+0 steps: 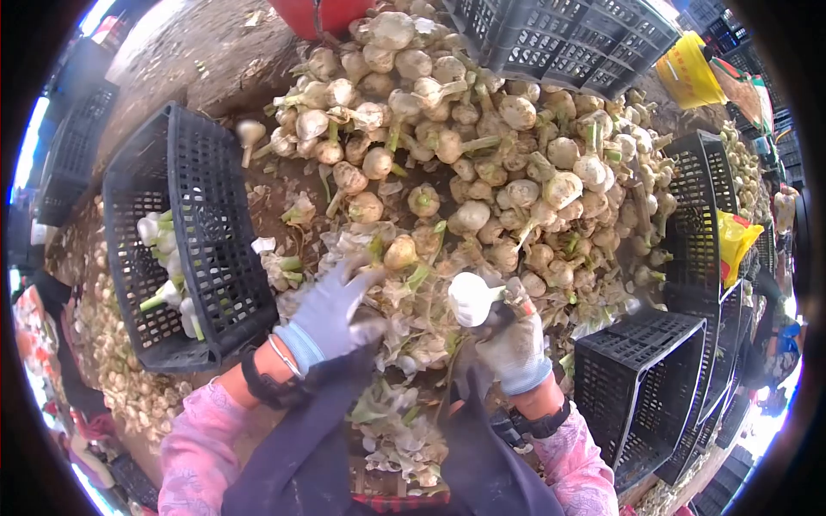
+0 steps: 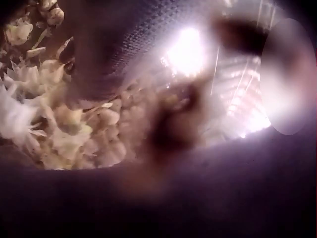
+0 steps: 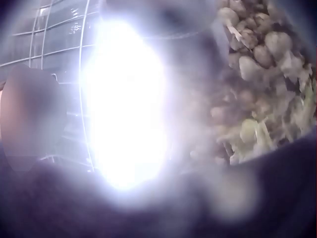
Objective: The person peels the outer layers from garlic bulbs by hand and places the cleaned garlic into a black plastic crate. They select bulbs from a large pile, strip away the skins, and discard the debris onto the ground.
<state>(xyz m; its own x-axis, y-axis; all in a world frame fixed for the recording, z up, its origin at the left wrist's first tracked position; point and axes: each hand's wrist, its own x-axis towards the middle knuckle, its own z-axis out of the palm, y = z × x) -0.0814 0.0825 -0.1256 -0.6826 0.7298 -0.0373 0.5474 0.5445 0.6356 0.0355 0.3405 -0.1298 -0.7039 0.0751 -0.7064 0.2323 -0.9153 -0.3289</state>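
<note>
In the head view the gloved right hand (image 1: 514, 344) holds a clean white garlic bulb (image 1: 471, 299) by its short stem, with the bulb pointing left. A dark object, too unclear to name, shows at that hand's fingers. The gloved left hand (image 1: 331, 311) is held over loose peeled skins (image 1: 404, 344), fingers spread and a little bent, with nothing seen in it. Just beyond its fingertips lies an unpeeled bulb (image 1: 400, 253). Both wrist views are blurred and glaring, and neither hand can be made out in them.
A large heap of unpeeled garlic (image 1: 516, 189) spreads ahead. On the left, a black crate (image 1: 215, 232) holds several white bulbs (image 1: 165, 249). Another black crate (image 1: 641, 344) stands at the right, and one more (image 1: 564, 43) lies beyond the heap. A red container (image 1: 323, 15) is at the top.
</note>
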